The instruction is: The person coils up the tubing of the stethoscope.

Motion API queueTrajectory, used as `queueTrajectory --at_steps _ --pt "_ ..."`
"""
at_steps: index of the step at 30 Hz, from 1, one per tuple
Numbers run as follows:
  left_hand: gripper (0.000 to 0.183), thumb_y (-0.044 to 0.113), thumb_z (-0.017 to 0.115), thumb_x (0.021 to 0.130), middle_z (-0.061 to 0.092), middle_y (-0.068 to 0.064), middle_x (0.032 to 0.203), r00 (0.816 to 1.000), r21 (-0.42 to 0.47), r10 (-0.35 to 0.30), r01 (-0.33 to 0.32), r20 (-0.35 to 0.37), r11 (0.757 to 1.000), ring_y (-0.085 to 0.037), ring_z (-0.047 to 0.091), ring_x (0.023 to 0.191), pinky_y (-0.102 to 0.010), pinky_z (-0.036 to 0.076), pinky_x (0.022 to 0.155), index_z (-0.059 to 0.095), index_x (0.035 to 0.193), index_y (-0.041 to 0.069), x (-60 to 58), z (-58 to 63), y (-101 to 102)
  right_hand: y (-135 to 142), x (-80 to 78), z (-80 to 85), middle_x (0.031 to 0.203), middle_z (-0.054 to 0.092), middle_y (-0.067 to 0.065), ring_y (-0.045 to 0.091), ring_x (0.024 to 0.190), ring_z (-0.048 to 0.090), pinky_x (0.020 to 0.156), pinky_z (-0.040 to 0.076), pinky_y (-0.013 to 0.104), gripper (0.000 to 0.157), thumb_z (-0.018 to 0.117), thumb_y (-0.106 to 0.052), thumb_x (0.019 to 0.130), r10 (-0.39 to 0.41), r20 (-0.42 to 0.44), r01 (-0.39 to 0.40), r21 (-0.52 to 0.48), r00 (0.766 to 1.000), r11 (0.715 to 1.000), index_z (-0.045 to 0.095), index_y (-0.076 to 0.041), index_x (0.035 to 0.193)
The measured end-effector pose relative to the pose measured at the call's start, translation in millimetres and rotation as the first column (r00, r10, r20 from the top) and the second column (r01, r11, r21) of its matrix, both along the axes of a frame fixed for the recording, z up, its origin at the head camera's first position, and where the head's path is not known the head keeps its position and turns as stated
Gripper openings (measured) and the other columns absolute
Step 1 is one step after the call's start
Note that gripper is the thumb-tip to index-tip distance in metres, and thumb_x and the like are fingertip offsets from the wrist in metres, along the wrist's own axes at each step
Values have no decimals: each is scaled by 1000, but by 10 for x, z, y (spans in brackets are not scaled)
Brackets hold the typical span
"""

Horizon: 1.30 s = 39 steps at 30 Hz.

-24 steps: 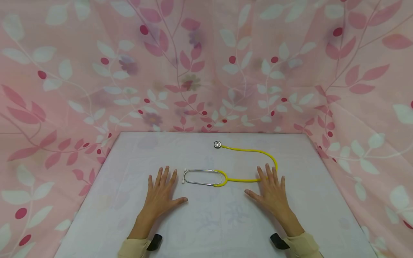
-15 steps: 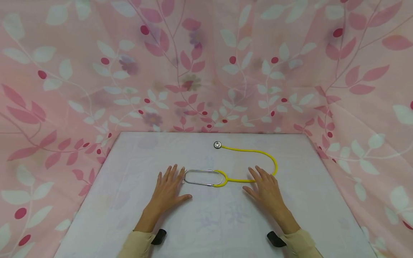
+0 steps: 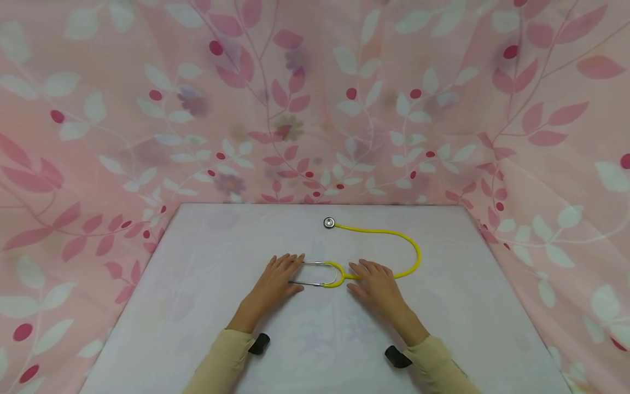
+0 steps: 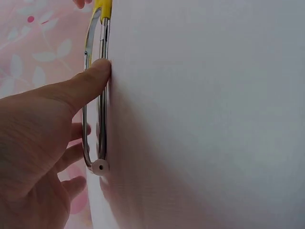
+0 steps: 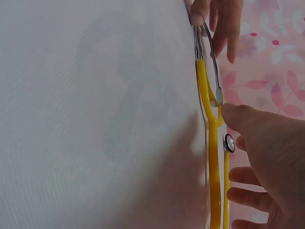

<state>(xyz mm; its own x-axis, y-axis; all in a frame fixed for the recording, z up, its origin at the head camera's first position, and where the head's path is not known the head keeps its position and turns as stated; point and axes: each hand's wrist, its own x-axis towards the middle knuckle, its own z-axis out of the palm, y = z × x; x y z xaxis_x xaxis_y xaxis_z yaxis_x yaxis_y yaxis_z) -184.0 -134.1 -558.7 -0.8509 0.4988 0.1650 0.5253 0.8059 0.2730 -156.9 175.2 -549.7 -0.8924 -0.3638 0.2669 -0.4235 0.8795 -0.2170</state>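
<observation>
Currently, the left hand [image 3: 275, 279] and right hand [image 3: 378, 283], each grip apart, reach over the stethoscope [image 3: 342, 272] on the surface [image 3: 320, 350]; uneven pinching could twist its yellow tube [image 3: 419, 255], and lifting might drag the metal disc [image 3: 329, 222] farthest away.

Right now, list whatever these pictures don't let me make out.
Head view: the eartip end, hidden by the left grip.
Head view: a stretch of yellow tubing, covered by the right grip.
Head view: any marking on the chest piece, too small to read.
Right wrist view: the tubing's bend, cut off by the bottom edge.
</observation>
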Motion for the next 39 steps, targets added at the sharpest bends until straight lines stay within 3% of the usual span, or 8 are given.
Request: queueTrajectory --at_steps 4,10,18,26,34,39 --pt "72 32 74 87 59 -11 131 998 37 -55 57 -43 998 -30 52 126 -52 37 110 42 149 14 -38 -42 -22 -83 -15 -28 132 62 8 31 123 56 95 44 53 50 71 -39 89 15 7 -15 -29 1000 999 60 -21 134" --pt "61 31 72 89 62 -9 122 988 4 -92 93 -123 996 -28 57 118 -48 44 102 51 143 13 -49 -37 -32 -147 -45 -30 130 63 10 31 122 56 95 44 55 42 72 -31 90 14 10 -13 -78 1000 997 65 -15 128" --pt "56 30 74 86 64 -8 113 949 -77 -135 118 -285 990 -28 62 107 -46 51 87 57 137 16 -44 -25 -29 -156 -107 -51 116 65 5 26 113 58 90 45 47 19 73 -23 89 -24 13 25 -45 1000 999 71 -15 105" --pt "68 40 74 86 62 -9 120 970 -94 -128 111 -209 989 -28 60 109 -45 50 91 50 144 14 -71 -28 -45 -126 -154 -50 105 67 1 24 104 60 85 45 44 11 73 -21 89 -16 -44 14 -57 999 998 72 -14 99" --pt "69 44 73 86 61 -6 108 962 -63 -96 83 -255 995 -23 58 95 -41 49 81 52 142 9 -54 18 -52 -89 -145 38 102 68 3 25 99 62 81 44 43 12 72 -17 90 -8 -88 -2 -116 996 993 71 -12 100" --pt "86 58 73 79 57 -8 110 979 -10 -94 94 -182 996 -22 53 92 -39 47 80 48 145 8 -20 40 -24 -61 -143 75 97 69 3 23 92 66 80 45 40 13 73 -15 88 -20 -132 1 -146 991 989 71 -11 100"
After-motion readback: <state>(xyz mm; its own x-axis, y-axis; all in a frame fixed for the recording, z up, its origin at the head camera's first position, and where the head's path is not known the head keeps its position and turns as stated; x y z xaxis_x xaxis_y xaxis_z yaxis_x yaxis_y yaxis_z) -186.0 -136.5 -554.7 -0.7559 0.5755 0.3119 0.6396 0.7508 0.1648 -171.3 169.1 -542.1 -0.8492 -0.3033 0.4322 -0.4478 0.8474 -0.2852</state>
